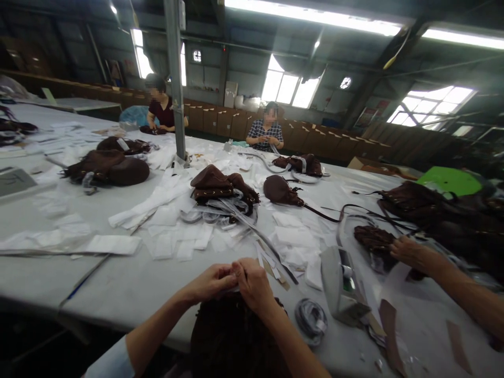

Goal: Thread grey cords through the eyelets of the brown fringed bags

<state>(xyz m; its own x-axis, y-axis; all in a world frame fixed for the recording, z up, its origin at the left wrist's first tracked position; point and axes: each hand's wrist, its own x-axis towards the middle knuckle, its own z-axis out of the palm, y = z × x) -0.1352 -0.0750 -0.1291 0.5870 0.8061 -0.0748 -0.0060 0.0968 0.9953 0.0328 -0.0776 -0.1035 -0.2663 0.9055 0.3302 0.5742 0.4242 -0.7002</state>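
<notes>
Left hand (216, 281) and right hand (254, 283) pinched a mostly hidden pale piece (235, 289) atop the dark brown bag (230, 336) by the worktable's (134, 283) near edge, where a slackened grip could have dropped it

Our bare left hand (220, 277) and bare right hand (252, 283) meet, fingers bent and pinching; behind them, our uncovered left forearm (159, 321) and uncovered right forearm (293, 336) slant back and outward.

Was lit by glaring tubes (313, 17) and blown-out windows (291, 86), looked hazy, stretched toward the edges and fell dark under the table (157, 283).
</notes>
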